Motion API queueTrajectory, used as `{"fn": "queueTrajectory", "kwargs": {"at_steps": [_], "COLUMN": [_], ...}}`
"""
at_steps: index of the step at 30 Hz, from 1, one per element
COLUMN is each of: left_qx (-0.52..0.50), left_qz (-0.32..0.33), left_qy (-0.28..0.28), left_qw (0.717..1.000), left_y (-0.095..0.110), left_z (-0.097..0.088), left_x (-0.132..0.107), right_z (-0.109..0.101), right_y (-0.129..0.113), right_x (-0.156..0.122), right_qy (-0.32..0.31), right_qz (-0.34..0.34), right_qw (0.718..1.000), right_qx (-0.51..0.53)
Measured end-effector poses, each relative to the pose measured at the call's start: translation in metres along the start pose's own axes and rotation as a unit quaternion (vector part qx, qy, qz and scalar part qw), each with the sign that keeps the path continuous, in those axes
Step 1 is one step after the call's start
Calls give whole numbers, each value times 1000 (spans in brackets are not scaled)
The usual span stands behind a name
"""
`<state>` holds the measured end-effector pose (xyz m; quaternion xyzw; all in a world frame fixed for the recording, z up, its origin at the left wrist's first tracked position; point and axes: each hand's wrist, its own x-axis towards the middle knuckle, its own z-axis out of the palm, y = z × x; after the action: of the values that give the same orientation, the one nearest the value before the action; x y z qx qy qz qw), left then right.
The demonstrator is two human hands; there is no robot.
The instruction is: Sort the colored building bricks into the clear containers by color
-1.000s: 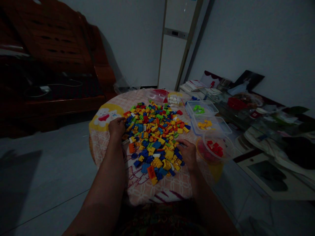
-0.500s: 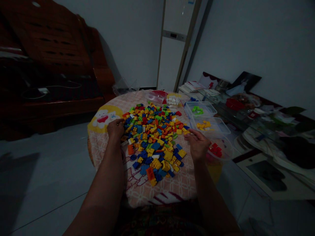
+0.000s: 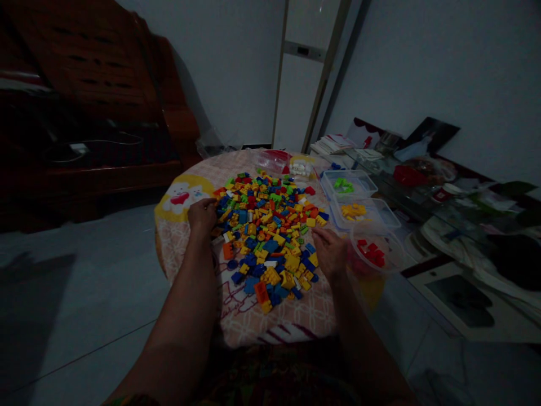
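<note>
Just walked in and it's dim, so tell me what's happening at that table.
A person is at a table with a heap of coloured bricks. The left hand rests at the heap's left edge, the right hand at its right edge, beside a round tub of red bricks. A green-brick box and a yellow-brick box stand beyond it.

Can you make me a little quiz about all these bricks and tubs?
1. True or false: the left hand is at the edge of the brick pile.
2. Which colour are the bricks in the round tub beside the right hand? A green, B red, C white.
3. Fill in: the middle tub, between the green-brick tub and the round tub, holds ____ bricks.
Key: 1 true; 2 B; 3 yellow.
</note>
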<state>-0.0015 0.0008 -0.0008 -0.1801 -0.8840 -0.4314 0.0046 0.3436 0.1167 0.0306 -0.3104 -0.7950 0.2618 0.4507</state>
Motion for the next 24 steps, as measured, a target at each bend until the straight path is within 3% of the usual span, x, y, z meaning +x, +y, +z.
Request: {"fn": "queueTrajectory", "kwargs": {"at_steps": [4, 9, 16, 24], "left_qx": [-3, -16, -20, 7], "left_qz": [-2, 3, 4, 19], "left_qy": [0, -3, -1, -4], "left_qw": [1000, 1000, 1000, 1000], "left_y": [0, -1, 1, 4], "left_z": [-1, 0, 0, -4], "left_x": [-2, -3, -3, -5], "right_z": [9, 13, 13, 15], "right_y": [0, 7, 27, 29], "right_x": [-26, -37, -40, -40], "right_qy": [-57, -163, -70, -89], "right_qz": [-34, -71, 9, 0], "right_qw": [998, 982, 993, 990], "right_qx": [-11, -71, -91, -111]}}
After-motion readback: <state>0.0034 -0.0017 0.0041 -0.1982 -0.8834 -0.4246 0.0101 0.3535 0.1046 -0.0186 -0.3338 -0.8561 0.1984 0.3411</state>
